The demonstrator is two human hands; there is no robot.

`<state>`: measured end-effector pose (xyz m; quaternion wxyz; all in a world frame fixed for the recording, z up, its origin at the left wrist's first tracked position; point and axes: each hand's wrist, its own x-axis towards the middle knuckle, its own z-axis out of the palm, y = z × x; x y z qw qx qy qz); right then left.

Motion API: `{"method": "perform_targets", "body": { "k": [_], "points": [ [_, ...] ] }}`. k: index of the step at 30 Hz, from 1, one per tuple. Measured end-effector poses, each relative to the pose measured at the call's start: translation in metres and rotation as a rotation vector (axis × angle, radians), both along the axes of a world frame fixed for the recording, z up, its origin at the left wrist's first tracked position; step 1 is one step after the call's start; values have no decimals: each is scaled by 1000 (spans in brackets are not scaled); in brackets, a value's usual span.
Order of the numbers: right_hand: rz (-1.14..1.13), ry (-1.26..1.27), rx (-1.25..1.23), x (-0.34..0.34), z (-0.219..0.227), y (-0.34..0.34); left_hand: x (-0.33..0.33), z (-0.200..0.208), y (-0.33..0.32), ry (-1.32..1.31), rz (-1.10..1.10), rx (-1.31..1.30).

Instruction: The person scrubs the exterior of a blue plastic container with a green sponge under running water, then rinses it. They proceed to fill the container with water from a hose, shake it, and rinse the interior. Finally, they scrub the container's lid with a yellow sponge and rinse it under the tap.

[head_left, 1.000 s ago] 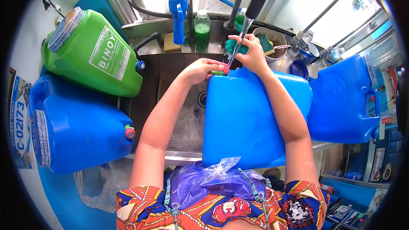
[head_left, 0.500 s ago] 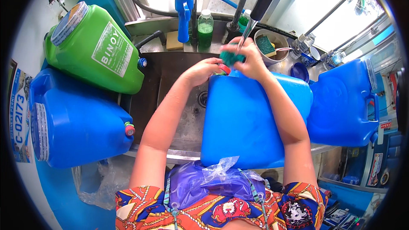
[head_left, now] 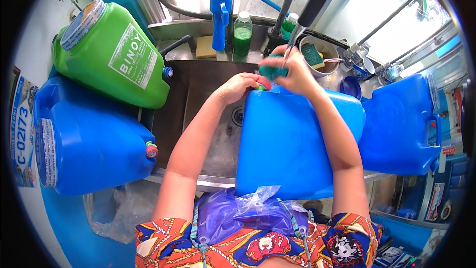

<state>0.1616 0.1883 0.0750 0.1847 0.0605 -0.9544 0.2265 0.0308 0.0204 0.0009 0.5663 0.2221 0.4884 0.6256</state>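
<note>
A big blue water container (head_left: 282, 144) lies in the steel sink (head_left: 208, 134), tilted against its near rim. At its far left corner is a red and green spigot (head_left: 264, 85), where the fingers of my left hand (head_left: 239, 87) are closed round it. My right hand (head_left: 297, 74) grips a green scouring pad (head_left: 272, 71) just beyond and above the spigot; the pad is slightly blurred. A shiny metal spout (head_left: 293, 37) comes down in front of my right hand and hides part of it. Whether water runs from it I cannot tell.
A green container (head_left: 144, 89) and a blue one (head_left: 104, 144) stand at the left, another blue container (head_left: 396, 124) at the right. Behind the sink are a blue-handled tap (head_left: 219, 20), a bottle of green liquid (head_left: 242, 37), a yellow sponge (head_left: 206, 47) and a tub with sponges (head_left: 329, 49).
My right hand has shifted slightly with the scouring pad, which is now turned differently. My left hand stays at the spigot. The whole view has moved a little.
</note>
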Motion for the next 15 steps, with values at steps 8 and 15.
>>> {"method": "perform_targets", "body": {
  "k": [8,15],
  "points": [
    [49,-74,-40,2,1,0,2,-5,1,0,26,24],
    [196,-27,-119,0,-5,3,3,-16,4,-59,114,28]
  ]
}}
